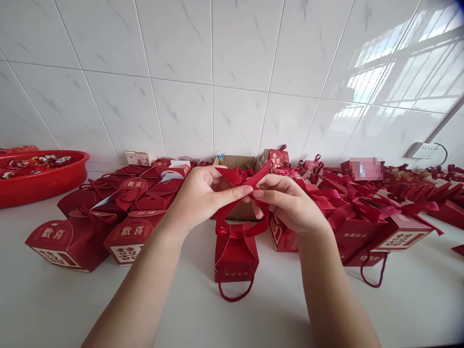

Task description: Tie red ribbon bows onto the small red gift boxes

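A small red gift box [237, 258] stands on the white counter in front of me, its rope handle [235, 298] drooping toward me. A red satin ribbon [260, 226] runs through the top of the box and rises in a loop to my hands. My left hand [208, 193] pinches the ribbon between thumb and fingers, one pointed end sticking out above. Close beside it, my right hand [286, 198] grips the same ribbon, thumb against fingers. The two thumbs nearly meet where the strands cross, and the crossing itself is partly hidden by my fingers.
Several red boxes with rope handles [134, 237] stand at the left. A red basin [72, 174] of wrapped sweets is at the far left. Many ribbon-tied boxes [358, 237] crowd the right. An open cardboard box [246, 210] sits behind my hands, near the tiled wall [235, 116].
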A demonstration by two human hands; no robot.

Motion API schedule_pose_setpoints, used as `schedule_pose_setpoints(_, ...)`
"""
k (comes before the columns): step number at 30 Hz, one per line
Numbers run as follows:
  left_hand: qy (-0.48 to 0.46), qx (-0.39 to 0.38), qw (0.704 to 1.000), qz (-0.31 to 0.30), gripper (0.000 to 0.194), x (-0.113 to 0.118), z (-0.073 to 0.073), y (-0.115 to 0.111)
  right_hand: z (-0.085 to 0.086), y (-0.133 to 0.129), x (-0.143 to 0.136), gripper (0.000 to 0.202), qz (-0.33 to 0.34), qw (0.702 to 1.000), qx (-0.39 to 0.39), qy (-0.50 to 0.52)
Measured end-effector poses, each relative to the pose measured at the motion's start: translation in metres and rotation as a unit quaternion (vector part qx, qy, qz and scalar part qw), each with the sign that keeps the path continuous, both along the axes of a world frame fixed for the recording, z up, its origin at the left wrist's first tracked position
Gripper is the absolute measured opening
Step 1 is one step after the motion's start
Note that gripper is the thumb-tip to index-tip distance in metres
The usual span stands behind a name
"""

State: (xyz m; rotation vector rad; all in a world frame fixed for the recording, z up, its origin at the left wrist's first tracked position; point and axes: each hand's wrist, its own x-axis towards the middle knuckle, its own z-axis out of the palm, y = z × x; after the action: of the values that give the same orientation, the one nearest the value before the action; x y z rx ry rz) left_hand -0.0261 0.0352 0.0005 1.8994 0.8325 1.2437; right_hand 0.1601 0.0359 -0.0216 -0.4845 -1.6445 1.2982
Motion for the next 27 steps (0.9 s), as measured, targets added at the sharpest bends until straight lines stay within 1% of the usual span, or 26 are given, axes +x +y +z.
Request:
schedule_pose_setpoints(5, 0.002, 0.011, 1.000, 0.002, 0.013, 0.000, 0.001, -0.001, 0.002, -0.001, -0.004, 0.017, -0.014, 0.999, -0.031, -0.007)
schedule_pose_setpoints(9, 0.001, 0.009, 1.000, -0.006, 0.014, 0.001, 0.002, -0.003, 0.001, -0.001, -0.007, 0.018, -0.017, 0.999, -0.036, 0.012)
schedule_pose_setpoints(12, 0.017, 0.011, 1.000, 0.002, 0.014, -0.001, 0.003, -0.003, -0.001, 0.002, -0.007, 0.016, -0.016, 0.999, -0.033, 0.027)
schedule_pose_setpoints(15, 0.047, -0.010, 0.999, 0.002, 0.017, -0.003, 0.003, -0.001, -0.004, 0.005, -0.005, 0.014, -0.018, 0.999, -0.027, 0.040)
schedule_pose_setpoints(17, 0.067, -0.039, 0.997, -0.022, 0.020, -0.006, 0.002, 0.002, -0.005, 0.006, -0.003, 0.015, -0.025, 0.999, -0.015, 0.043)
schedule_pose_setpoints(20, 0.119, -0.074, 0.987, -0.080, 0.020, -0.009, 0.001, 0.007, -0.004, 0.005, -0.001, 0.017, -0.050, 0.998, 0.020, 0.031)
schedule_pose_setpoints(22, 0.146, -0.089, 0.980, -0.103, 0.019, -0.011, 0.000, 0.010, -0.002, 0.003, 0.002, 0.018, -0.077, 0.995, 0.064, -0.003)
schedule_pose_setpoints(24, 0.152, -0.089, 0.980, -0.094, 0.017, -0.013, 0.001, 0.012, 0.001, 0.000, 0.004, 0.017, -0.106, 0.984, 0.129, -0.060)
schedule_pose_setpoints(27, 0.162, -0.072, 0.982, -0.059, 0.017, -0.016, 0.001, 0.012, 0.004, -0.004, 0.005, 0.013, -0.149, 0.947, 0.234, -0.159)
